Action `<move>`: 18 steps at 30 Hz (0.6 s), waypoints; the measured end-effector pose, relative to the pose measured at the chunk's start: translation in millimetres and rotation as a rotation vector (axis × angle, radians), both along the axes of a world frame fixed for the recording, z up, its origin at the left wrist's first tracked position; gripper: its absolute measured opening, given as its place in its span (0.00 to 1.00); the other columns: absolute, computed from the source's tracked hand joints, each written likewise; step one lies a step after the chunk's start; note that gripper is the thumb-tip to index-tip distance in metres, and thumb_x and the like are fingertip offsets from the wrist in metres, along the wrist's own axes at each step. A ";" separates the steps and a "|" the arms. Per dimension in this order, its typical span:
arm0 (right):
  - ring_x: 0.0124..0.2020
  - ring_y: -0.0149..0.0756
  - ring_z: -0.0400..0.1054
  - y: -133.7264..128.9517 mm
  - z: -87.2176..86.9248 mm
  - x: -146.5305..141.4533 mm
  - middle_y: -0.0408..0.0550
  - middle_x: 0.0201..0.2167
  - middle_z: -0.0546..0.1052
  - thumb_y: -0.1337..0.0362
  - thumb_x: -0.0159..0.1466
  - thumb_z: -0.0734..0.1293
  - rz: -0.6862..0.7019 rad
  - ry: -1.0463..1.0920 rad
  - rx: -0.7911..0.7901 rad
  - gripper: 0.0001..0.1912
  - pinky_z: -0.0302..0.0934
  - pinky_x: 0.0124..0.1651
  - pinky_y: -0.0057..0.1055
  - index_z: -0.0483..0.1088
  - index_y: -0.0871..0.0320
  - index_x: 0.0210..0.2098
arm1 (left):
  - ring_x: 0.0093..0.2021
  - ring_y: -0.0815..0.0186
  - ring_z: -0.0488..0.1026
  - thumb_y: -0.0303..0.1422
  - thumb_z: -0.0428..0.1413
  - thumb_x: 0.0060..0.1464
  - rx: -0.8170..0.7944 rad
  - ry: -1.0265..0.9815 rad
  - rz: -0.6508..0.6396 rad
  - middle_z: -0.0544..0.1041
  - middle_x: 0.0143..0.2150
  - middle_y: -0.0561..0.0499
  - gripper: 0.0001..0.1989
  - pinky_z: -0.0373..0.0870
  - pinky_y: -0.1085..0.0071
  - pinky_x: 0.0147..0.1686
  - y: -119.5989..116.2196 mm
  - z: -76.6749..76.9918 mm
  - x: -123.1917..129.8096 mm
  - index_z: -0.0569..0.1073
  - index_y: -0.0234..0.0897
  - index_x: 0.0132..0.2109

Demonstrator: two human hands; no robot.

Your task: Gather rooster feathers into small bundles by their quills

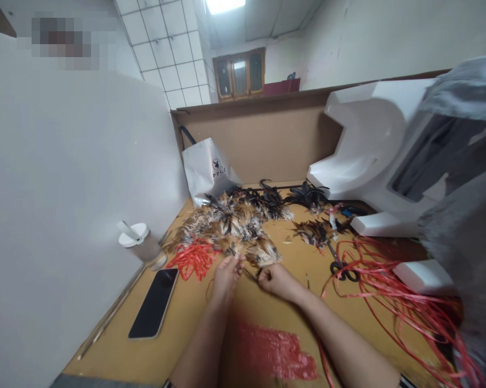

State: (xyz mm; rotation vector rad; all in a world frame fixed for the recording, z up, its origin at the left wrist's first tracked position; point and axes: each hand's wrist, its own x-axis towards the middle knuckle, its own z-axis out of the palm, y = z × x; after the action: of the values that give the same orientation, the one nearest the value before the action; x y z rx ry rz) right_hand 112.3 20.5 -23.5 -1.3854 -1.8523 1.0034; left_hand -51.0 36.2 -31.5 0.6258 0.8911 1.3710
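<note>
A large pile of brown, white and black feathers lies on the tan tabletop. My left hand is closed in a pinch at the pile's near edge, on what looks like a pale feather partly hidden by the fingertips. Just to its right, my right hand is curled shut around a thin dark feather whose end sticks out toward the left hand. Left of my hands sits a heap of short red plastic strips.
A phone and a lidded cup stand at left. A white paper bag leans at the back. Black scissors, a smaller feather bunch and long red strands lie right, beside white foam. A red patch lies in front.
</note>
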 end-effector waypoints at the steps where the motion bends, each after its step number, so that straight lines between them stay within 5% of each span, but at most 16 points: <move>1: 0.15 0.26 0.56 1.5 0.9 0.0 0.41 0.13 0.67 0.66 0.47 0.63 0.035 0.121 -0.079 0.06 0.47 0.20 0.24 0.67 0.59 0.15 | 0.23 0.78 0.66 0.33 0.60 0.39 0.003 -0.018 0.014 0.73 0.29 0.51 0.12 0.60 0.83 0.21 0.4 0.0 -1.0 0.71 0.31 0.32; 5: 0.10 0.20 0.45 6.9 5.6 1.1 0.35 0.09 0.59 0.61 0.47 0.65 -0.035 0.526 -0.325 0.08 0.37 0.15 0.21 0.67 0.60 0.22 | 0.23 0.78 0.67 0.31 0.60 0.38 -0.030 -0.064 0.026 0.74 0.29 0.51 0.12 0.61 0.83 0.21 0.2 0.9 -1.2 0.71 0.31 0.33; 9: 0.09 0.19 0.39 10.1 5.6 0.0 0.31 0.06 0.53 0.57 0.46 0.67 -0.108 0.753 -0.393 0.13 0.32 0.14 0.21 0.65 0.61 0.25 | 0.23 0.76 0.68 0.30 0.60 0.39 -0.109 -0.030 -0.139 0.75 0.31 0.47 0.11 0.60 0.82 0.19 -5.8 2.2 7.0 0.71 0.30 0.33; 18: 0.21 0.28 0.62 9.6 -4.9 -12.1 0.43 0.20 0.72 0.57 0.45 0.69 -0.196 0.692 -0.166 0.14 0.55 0.26 0.25 0.69 0.62 0.23 | 0.24 0.72 0.71 0.35 0.59 0.41 -0.074 0.073 -0.296 0.76 0.30 0.44 0.13 0.60 0.80 0.22 -13.1 -7.4 18.6 0.72 0.29 0.34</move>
State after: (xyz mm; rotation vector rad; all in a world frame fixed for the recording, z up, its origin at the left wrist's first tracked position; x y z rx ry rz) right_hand 100.2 30.1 -28.4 -1.0848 -1.1251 1.3402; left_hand -32.4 23.1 -38.9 0.7237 0.8649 1.0508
